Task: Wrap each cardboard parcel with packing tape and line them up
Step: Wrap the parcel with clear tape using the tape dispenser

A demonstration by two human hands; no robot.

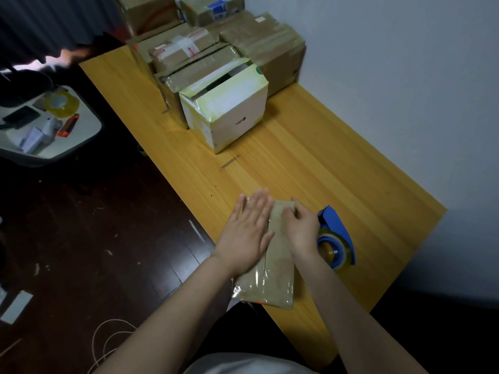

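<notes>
Cardboard parcel [272, 282], flat and glossy with packing tape, lies at the near edge of the desk [324, 163], its near end hanging slightly over. The left hand [248, 230] lies flat on it with fingers [259, 203] straight and spread, probably smoothing the tape down while pinning the parcel. The right hand [301, 228] steadies the far right edge, its fingers [290, 211] bent and gripping there. A blue tape dispenser [336, 238] sits just beside that hand, within easy reach. Wrapped boxes [264, 44] and a white box [229, 114] stand grouped at the far end.
</notes>
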